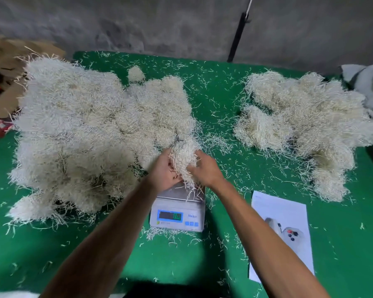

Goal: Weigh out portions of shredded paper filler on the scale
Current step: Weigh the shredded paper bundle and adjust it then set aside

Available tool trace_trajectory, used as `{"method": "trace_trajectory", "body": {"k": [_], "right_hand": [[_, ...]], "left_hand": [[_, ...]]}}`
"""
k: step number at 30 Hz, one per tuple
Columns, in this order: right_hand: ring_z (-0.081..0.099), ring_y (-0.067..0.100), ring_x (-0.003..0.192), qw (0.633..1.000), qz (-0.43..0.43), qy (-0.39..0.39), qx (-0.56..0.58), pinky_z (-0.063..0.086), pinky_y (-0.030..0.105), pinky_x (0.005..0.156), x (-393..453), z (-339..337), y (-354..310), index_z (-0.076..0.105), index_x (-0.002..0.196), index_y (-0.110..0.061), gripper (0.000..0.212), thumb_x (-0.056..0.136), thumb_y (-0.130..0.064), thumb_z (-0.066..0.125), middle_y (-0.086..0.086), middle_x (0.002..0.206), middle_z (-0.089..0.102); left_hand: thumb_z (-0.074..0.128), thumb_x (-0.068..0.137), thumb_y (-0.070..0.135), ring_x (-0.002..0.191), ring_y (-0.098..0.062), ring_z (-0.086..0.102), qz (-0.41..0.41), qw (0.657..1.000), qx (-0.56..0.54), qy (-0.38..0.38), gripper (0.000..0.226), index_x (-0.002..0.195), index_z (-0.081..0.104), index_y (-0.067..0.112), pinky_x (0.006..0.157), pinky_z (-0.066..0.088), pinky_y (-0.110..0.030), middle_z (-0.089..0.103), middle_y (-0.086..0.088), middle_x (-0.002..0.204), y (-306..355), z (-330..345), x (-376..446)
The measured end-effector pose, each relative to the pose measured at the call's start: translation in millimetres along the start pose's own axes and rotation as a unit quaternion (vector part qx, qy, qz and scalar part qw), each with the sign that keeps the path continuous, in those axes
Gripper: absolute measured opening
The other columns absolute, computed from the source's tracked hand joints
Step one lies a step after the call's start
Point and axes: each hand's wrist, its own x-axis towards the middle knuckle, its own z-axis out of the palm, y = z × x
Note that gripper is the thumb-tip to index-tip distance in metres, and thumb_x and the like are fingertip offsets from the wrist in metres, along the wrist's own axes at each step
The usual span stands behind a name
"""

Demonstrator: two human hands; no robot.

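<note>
Mid-task at a green table (224, 93): the left hand (163, 172) and right hand (206, 169), fingers curled around it from either side, hold a clump of shredded paper filler (184, 157) just above the pan of a small digital scale (178, 208) at lower centre of the frame, a few strands trailing down onto the pan. The work looks well under way but far from finished: a smaller heap (304, 125) of separate-looking mounds, probably portions already weighed, lies at the right of the frame, while a much larger pile (84, 130) of loose stock fills the left. The filler is pale cream, fine and springy, and sheds freely (stray strands litter the whole table). The scale's green digits are too blurred to read. A printed sheet (282, 229) lies just right of the scale.
</note>
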Motion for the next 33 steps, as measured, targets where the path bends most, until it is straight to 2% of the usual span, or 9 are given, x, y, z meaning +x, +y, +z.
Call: {"method": "trace_trajectory", "body": {"k": [3,7,12,14,16,18,19,21,33], "right_hand": [[0.066,0.019,0.091,0.985,-0.057,0.075,-0.147,0.061,0.041,0.086,4.9,4.8,3.3,0.044,0.147,-0.021,0.058,0.094,-0.022,0.069,-0.001,0.106,0.061],[0.051,0.032,0.136,0.971,-0.111,-0.054,-0.207,0.041,0.056,0.112,4.1,22.9,15.2,0.009,0.161,-0.037,0.091,0.094,-0.039,0.069,0.014,0.164,0.030],[0.048,0.018,0.136,0.985,-0.011,0.156,-0.067,0.040,0.055,0.107,-26.1,38.7,49.7,0.017,0.160,-0.032,0.081,0.097,-0.080,0.032,-0.001,0.162,0.035],[0.036,0.023,0.148,0.969,0.098,0.228,0.000,0.030,0.053,0.120,-44.7,52.4,76.5,0.023,0.161,-0.019,0.074,0.105,-0.067,0.023,0.006,0.166,0.032],[0.031,0.029,0.151,0.965,0.181,0.187,-0.037,0.027,0.050,0.125,-63.2,63.5,111.4,0.028,0.159,-0.008,0.062,0.110,-0.046,0.027,0.015,0.165,0.030],[0.013,0.030,0.158,0.962,0.201,0.079,-0.165,0.018,0.046,0.128,-86.5,76.4,141.5,0.016,0.163,-0.007,0.061,0.110,-0.033,0.034,0.015,0.171,0.009],[0.000,0.028,0.159,0.955,0.192,0.040,-0.224,0.011,0.044,0.130,-94.6,81.5,153.1,0.005,0.164,-0.009,0.063,0.111,-0.031,0.030,0.013,0.172,-0.005],[-0.013,0.026,0.158,0.947,0.174,0.021,-0.268,0.004,0.042,0.130,-102.0,87.9,162.8,-0.006,0.164,-0.011,0.062,0.111,-0.033,0.020,0.011,0.170,-0.018],[-0.013,0.028,0.158,0.926,0.179,-0.023,-0.332,0.004,0.043,0.130,-100.9,84.6,150.0,-0.007,0.163,-0.010,0.062,0.111,-0.034,0.017,0.013,0.169,-0.018]], "left_hand": [[0.059,0.098,0.044,0.110,-0.024,0.063,-0.018,0.998,-0.057,0.035,0.034,0.117,0.059,0.016,0.092,0.052,-0.044,0.064,-0.007,0.122,-3.5,-11.3,1.2],[0.059,0.094,0.017,0.075,-0.022,0.061,0.045,0.981,-0.062,0.177,0.015,0.096,0.065,0.004,0.067,0.049,-0.031,0.066,-0.009,0.084,-25.2,-40.5,8.8],[0.050,0.090,-0.005,0.054,-0.014,0.039,0.210,0.906,0.315,0.191,0.027,0.067,0.053,0.010,0.041,0.031,-0.022,0.047,-0.004,0.060,-74.1,-84.4,10.9],[0.048,0.092,-0.008,0.068,-0.013,0.052,0.191,0.881,0.400,0.167,0.023,0.097,0.065,0.006,0.054,0.047,-0.023,0.061,-0.009,0.092,-102.3,-104.4,7.6],[0.047,0.092,-0.009,0.105,-0.014,0.060,0.160,0.860,0.466,0.131,0.045,0.132,0.058,0.009,0.083,0.054,-0.027,0.053,-0.009,0.137,-129.1,-119.6,4.4],[0.047,0.094,-0.007,0.146,-0.018,0.032,0.174,0.827,0.526,0.090,0.058,0.149,0.045,0.010,0.120,0.030,-0.031,0.029,-0.002,0.162,-146.9,-126.6,1.3],[0.048,0.096,-0.004,0.152,-0.017,0.019,0.185,0.817,0.541,0.077,0.060,0.154,0.038,0.012,0.124,0.019,-0.031,0.019,0.001,0.166,-152.1,-128.0,-0.3],[0.050,0.098,0.003,0.154,-0.013,0.009,0.189,0.806,0.555,0.075,0.064,0.158,0.030,0.016,0.126,0.015,-0.034,0.011,0.006,0.168,-155.8,-128.7,-1.2],[0.043,0.097,-0.005,0.155,-0.013,0.000,0.163,0.780,0.598,0.091,0.070,0.160,0.020,0.016,0.126,0.009,-0.034,0.002,0.004,0.169,-158.0,-121.5,0.5]]}}
